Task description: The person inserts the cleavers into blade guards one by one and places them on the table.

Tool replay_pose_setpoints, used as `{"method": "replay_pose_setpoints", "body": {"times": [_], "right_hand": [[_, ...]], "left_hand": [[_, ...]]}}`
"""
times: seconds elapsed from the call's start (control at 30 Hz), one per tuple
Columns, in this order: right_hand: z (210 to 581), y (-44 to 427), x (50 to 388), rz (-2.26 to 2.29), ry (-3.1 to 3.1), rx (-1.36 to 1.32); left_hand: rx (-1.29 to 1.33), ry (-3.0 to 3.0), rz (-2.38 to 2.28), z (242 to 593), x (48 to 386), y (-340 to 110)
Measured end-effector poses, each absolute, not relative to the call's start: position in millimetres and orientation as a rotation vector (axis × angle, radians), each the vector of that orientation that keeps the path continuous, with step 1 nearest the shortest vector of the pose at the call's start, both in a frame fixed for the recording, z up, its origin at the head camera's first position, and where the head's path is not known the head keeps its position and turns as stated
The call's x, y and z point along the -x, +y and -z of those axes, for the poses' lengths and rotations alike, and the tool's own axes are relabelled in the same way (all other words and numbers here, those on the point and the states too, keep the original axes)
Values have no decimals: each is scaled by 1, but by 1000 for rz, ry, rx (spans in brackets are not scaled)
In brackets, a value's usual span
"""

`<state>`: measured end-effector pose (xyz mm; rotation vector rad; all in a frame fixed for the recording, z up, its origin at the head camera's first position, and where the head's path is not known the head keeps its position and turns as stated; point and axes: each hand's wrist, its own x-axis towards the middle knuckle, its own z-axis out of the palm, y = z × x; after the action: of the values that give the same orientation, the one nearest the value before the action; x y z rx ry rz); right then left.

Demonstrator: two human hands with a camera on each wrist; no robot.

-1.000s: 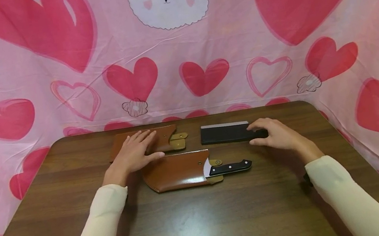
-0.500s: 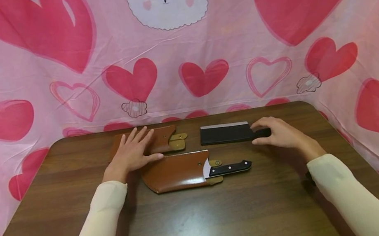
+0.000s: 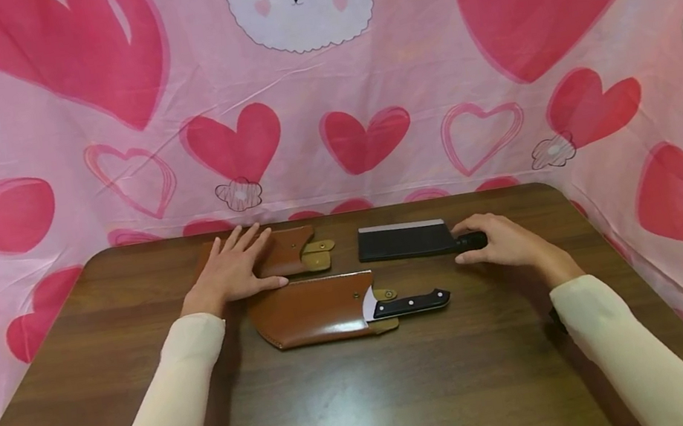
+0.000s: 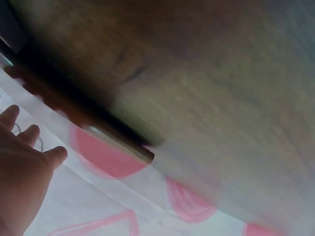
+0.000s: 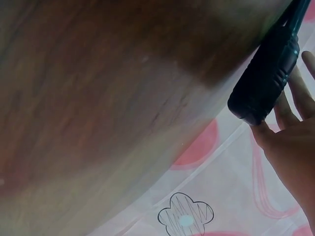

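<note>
Since the cleaver (image 3: pixel 403 241) turns its bright edge (image 3: pixel 401 226) to twelve o'clock, the right hand (image 3: pixel 509 241), parted, should keep to the handle (image 3: pixel 473 241); the left hand (image 3: pixel 229 271) spreads over the eleven-o'clock sheath (image 3: pixel 285 252).

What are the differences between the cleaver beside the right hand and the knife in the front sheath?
The cleaver lies unsheathed, while the knife has most of its blade inside a brown sheath. The cleaver's handle has ridges; the knife's handle shows light rivets. Both handles are black and point right.
</note>
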<state>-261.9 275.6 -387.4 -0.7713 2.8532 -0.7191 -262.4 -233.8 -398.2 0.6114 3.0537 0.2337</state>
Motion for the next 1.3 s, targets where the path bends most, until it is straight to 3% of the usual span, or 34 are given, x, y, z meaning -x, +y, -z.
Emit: {"method": "replay_pose_setpoints", "body": {"times": [1.3], "right_hand": [[394, 274, 269, 633, 2844, 850]], "left_hand": [[-564, 2916, -270, 412, 286, -236]]}}
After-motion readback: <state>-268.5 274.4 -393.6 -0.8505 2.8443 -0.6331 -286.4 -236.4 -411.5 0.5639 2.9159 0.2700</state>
